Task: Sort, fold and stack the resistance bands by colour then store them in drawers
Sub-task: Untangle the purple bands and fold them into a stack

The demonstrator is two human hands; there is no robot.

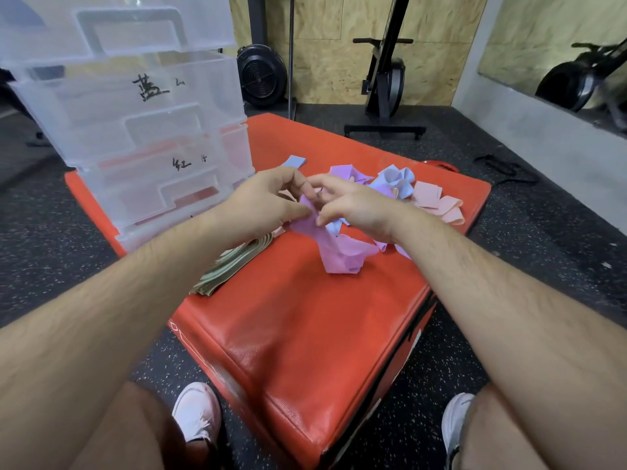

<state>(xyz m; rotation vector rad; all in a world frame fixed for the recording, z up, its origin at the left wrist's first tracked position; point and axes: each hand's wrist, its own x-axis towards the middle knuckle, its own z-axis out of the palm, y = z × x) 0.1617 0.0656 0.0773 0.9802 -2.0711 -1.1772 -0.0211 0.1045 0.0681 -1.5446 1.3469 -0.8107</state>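
Speckled black gym floor [509, 232] runs back to chipboard walls and exercise machines, and on it stands a red padded box [305, 334] that serves as the worktop. Clear plastic drawers [135, 130] sit on the box's far left corner, handles facing the person, with handwriting on the fronts. A loose pile [397, 184] of purple, blue and peach bands lies tangled along the far right of the box, with one folded blue piece [293, 161] apart from it, just behind the hands. A green stack [234, 266], already folded, lies just beside the drawers, partly under the left forearm. The purple band [342, 256] hangs from the hands near the box's middle, its lower loop crumpled on the red top. Over it the left hand [264, 201] and right hand [359, 208] meet, each pinching the band's upper end between thumb and curled fingers; neither is free. The band looks thin, light and limp, likely a bit stretchy and clingy, so it should fold without effort but slump or spring open if let go. Taking it by the two ends of the flattened loop and drawing it taut seems the best hold. Bare red top lies open towards the person for laying it flat. The right edge runs near the pile, so bands could slide off there, and the drawers wall in the left.
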